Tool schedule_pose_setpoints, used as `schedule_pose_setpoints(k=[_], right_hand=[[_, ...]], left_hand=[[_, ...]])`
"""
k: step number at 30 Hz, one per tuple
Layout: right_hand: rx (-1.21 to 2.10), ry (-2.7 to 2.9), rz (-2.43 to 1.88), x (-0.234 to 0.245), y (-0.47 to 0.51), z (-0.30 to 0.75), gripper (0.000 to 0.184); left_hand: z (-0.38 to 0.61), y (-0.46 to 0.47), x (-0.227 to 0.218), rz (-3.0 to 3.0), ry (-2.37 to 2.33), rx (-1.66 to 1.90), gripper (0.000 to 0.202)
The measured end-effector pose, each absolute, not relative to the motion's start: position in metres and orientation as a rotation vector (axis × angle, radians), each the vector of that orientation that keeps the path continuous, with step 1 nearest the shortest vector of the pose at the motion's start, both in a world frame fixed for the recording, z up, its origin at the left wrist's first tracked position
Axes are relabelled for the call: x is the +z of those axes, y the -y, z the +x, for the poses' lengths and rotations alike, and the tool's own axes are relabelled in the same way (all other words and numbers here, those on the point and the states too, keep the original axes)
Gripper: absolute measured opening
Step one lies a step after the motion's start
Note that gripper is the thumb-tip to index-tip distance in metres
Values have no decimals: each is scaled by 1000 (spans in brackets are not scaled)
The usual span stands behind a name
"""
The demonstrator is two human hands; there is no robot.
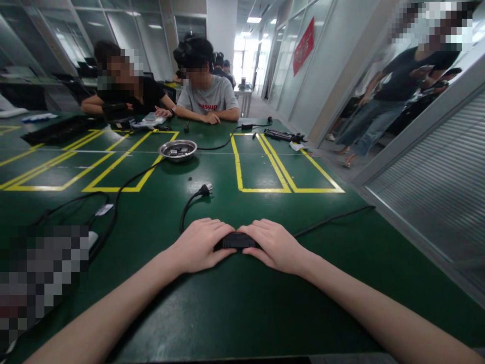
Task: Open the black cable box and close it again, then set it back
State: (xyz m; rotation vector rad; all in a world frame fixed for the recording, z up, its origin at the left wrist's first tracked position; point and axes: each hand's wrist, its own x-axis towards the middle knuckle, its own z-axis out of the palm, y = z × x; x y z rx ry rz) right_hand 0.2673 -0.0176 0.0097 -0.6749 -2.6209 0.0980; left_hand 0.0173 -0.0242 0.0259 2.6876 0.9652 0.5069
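Observation:
A black power adapter (238, 240) lies at the middle of the green table, gripped at both ends. My left hand (200, 244) is closed round its left end, thumb on the near side and fingers over the far side. In the same way my right hand (278, 245) holds the right end. From behind my left hand a black cord curves up to a plug (205, 190) with its metal pins facing right. A thinner black cable (335, 218) runs out past my right hand toward the table's right edge. The adapter's ends are hidden under my fingers.
Yellow tape (265, 190) marks rectangles on the green table (242, 313). Farther back stand a metal bowl (178, 150) with small parts, another adapter (247, 127) and a black folded device (284, 135). Two people sit opposite; another person stands at right. A pixelated object (41, 283) lies left.

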Motion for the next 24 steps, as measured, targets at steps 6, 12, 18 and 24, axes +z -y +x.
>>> schedule_pose_setpoints(k=[6, 12, 18, 24], right_hand=[[107, 2636, -638, 8, 20, 270, 35], [90, 2626, -636, 9, 21, 270, 31], [172, 2610, -675, 15, 23, 271, 24], [-112, 2560, -413, 13, 23, 274, 29]], left_hand=[[19, 27, 33, 2680, -891, 473, 26], [20, 30, 31, 2800, -911, 494, 40], [20, 31, 28, 2843, -928, 513, 41], [21, 31, 34, 2446, -1034, 430, 49]])
